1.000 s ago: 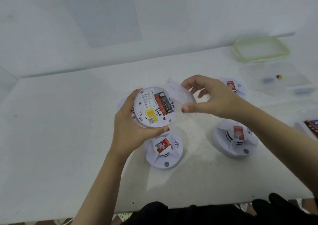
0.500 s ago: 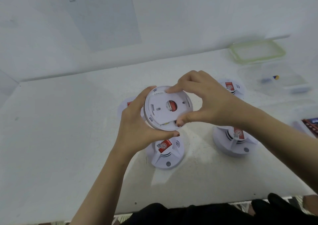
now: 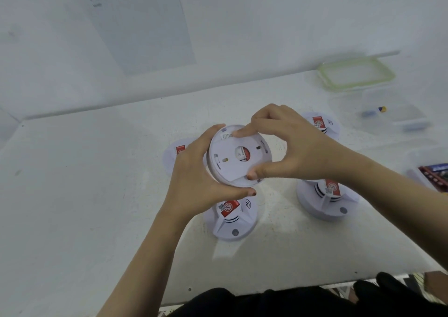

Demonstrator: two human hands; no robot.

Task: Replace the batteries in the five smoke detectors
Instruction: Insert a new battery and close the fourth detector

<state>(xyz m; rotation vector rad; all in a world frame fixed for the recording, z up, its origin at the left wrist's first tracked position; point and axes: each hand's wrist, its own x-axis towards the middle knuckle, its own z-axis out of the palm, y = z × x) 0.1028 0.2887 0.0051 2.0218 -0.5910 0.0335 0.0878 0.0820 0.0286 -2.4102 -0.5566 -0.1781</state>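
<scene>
The right hand (image 3: 295, 152) curls its index fingertip (image 3: 238, 133) onto the far edge of the round back plate and its thumb onto the near edge, pinching the held smoke detector (image 3: 236, 164) across its back. The left hand (image 3: 194, 181) grips the same unit from the left, with its thumb under the near rim and its fingers wrapped over the far rim. The unit is up off the white table (image 3: 84, 195), tilted with its back to the camera. Four others sit on the table around it: the near detector (image 3: 230, 219) just below the hands, the right detector (image 3: 327, 200), the far detector (image 3: 321, 125) and the left detector (image 3: 174, 154), half hidden behind the left hand. Far right lie a green-rimmed lid (image 3: 356, 74) and a clear tub (image 3: 400, 118) with a small blue-and-yellow item inside.
</scene>
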